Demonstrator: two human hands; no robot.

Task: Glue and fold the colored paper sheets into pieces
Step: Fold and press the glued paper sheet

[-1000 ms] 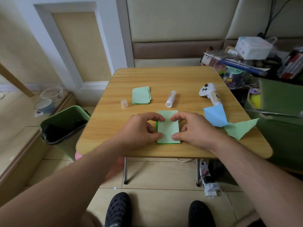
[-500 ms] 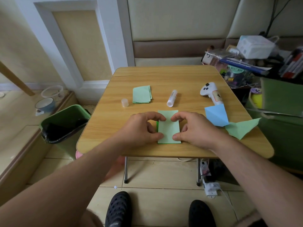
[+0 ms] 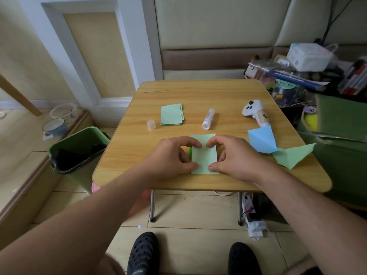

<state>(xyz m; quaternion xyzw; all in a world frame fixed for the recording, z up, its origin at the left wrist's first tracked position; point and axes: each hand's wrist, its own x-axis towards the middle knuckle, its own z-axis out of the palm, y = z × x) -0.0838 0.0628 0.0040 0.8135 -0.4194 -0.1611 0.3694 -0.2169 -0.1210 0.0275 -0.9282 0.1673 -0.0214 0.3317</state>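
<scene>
A light green paper sheet (image 3: pixel 204 157), folded, lies near the front edge of the wooden table (image 3: pixel 198 96), with a darker green sliver showing at its left side. My left hand (image 3: pixel 172 157) holds its left edge with curled index finger and thumb. My right hand (image 3: pixel 232 157) does the same on the right edge. Both index fingertips almost meet on the sheet's upper part. An uncapped glue stick (image 3: pixel 208 119) lies behind the sheet, its cap (image 3: pixel 151 124) standing further left. A stack of green sheets (image 3: pixel 171 117) lies between them.
A folded blue piece (image 3: pixel 262 140) and a folded green piece (image 3: pixel 292 155) lie at the table's right side, by a white controller (image 3: pixel 255 113). A green bin (image 3: pixel 79 147) stands left of the table. Cluttered boxes (image 3: pixel 309 56) fill the right.
My index fingertips have drawn slightly closer together on the sheet. The sheet and both hands otherwise stay in place.
</scene>
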